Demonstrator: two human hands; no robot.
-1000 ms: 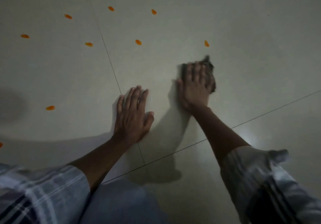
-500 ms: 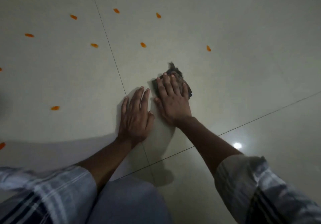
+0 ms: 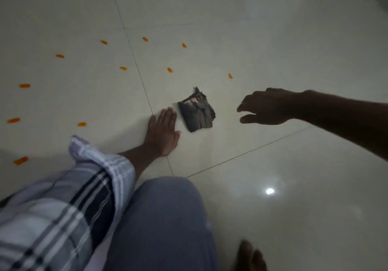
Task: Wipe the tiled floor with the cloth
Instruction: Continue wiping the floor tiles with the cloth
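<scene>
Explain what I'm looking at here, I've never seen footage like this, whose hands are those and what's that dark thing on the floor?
There is one view only, from a camera worn on a person's head, looking down as they crouch on a pale tiled floor. Both hands are their own. The left hand lies flat on the tile, bracing them. The right hand hangs above the floor with its fingers spread and nothing in its grip. Between the hands lies the dark, crumpled cloth, touched by neither. Small orange flecks dot the tiles beyond. The grey shape below is their knee.
</scene>
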